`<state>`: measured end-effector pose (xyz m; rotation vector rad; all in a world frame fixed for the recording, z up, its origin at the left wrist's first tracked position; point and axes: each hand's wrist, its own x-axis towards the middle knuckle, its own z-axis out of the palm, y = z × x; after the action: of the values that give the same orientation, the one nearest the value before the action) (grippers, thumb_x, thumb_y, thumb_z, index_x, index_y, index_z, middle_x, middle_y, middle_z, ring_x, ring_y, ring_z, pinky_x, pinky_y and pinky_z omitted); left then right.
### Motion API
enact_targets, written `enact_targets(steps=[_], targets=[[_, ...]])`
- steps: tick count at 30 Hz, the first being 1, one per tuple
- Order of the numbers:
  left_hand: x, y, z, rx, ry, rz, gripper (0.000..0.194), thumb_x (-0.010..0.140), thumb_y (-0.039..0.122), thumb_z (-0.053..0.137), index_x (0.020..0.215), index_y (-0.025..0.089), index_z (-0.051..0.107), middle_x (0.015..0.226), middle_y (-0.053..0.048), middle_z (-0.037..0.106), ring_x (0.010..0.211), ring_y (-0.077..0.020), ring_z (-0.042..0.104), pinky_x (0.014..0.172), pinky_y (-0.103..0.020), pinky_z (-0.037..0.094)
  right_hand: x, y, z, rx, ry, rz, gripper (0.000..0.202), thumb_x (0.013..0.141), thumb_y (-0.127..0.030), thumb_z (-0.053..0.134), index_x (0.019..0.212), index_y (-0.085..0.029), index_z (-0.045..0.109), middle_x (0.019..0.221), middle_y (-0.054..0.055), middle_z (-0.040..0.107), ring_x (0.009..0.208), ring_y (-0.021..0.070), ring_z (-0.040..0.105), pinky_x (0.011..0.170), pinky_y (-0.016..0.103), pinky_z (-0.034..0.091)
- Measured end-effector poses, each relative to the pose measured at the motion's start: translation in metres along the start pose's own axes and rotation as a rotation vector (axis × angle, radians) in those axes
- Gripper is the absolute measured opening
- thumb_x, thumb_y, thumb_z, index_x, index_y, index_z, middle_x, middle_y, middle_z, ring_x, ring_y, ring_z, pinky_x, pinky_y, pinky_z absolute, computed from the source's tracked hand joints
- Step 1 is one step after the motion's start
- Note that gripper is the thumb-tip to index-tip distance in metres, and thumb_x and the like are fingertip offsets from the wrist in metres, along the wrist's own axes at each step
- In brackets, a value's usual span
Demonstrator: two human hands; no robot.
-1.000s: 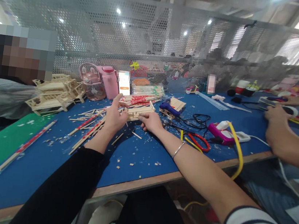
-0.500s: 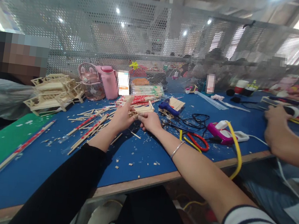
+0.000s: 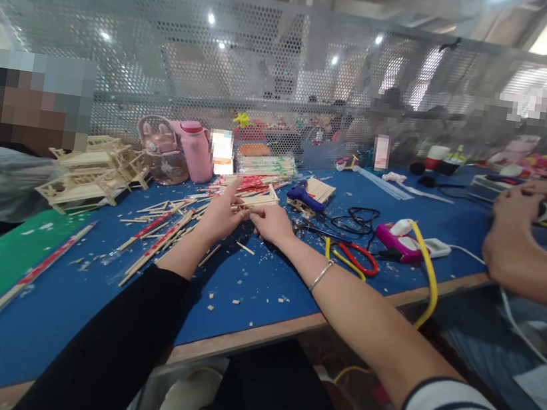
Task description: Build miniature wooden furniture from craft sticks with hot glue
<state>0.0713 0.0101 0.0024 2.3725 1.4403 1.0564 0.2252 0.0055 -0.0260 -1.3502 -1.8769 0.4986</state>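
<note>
Above the blue table, a small structure of pale wooden sticks (image 3: 260, 199) is held between both hands. My left hand (image 3: 220, 217) is closed on its left side, thumb pointing up. From the right, my right hand (image 3: 273, 224) pinches its near edge, the fingertips close to those of the left. The fingers hide part of the structure. Loose wooden sticks (image 3: 169, 235) lie left of my left hand, some bundled in red-marked wrapping. Just beyond my right hand are a blue glue gun (image 3: 307, 197) and a slatted wooden piece (image 3: 320, 189).
Finished-looking wooden frames (image 3: 91, 174) are stacked at left beside a seated person. A pink bottle (image 3: 196, 151) and a lit phone (image 3: 223, 151) stand at the back. Red-handled pliers (image 3: 361, 260), a magenta power strip (image 3: 397, 243) and cables lie right. Another person's hands (image 3: 515, 210) work far right.
The view has shifted slightly. My hands keep hold of the wooden structure with little visible movement. At far right, the other person's hands have come closer together.
</note>
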Motion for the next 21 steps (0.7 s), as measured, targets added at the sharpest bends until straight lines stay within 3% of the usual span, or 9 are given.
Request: enact_targets(steps=[6,13,21], targets=[[-0.004,0.001,-0.008,-0.005,0.000,0.004,0.079,0.068,0.017,0.054,0.142,0.014,0.026,0.099,-0.007,0.067,0.086,-0.0194,0.062,0.078,-0.032,0.048,0.001,0.002,0.002,0.061,-0.038,0.023,0.028,0.085,-0.028,0.045,0.084,-0.023,0.072,0.056,-0.003,0.065,0.046,0.0086,0.058,0.054,0.017,0.043],[-0.007,-0.018,-0.024,0.004,0.403,-0.079,0.064,0.068,0.010,0.045,0.132,0.014,0.040,0.104,-0.007,0.067,0.099,-0.0201,0.060,0.093,-0.036,0.043,0.002,0.003,0.002,0.083,-0.042,0.045,0.027,0.082,-0.027,0.048,0.093,-0.025,0.073,0.055,-0.003,0.065,0.049,0.0097,0.060,0.056,0.018,0.044],[-0.007,-0.037,-0.021,-0.023,0.533,-0.055,0.059,0.070,0.011,0.042,0.130,0.013,0.040,0.099,-0.008,0.067,0.100,-0.0185,0.060,0.096,-0.035,0.041,0.005,0.008,0.007,0.106,-0.015,0.072,0.036,0.075,-0.019,0.051,0.104,-0.027,0.071,0.054,-0.002,0.065,0.059,0.0136,0.064,0.061,0.021,0.047]])
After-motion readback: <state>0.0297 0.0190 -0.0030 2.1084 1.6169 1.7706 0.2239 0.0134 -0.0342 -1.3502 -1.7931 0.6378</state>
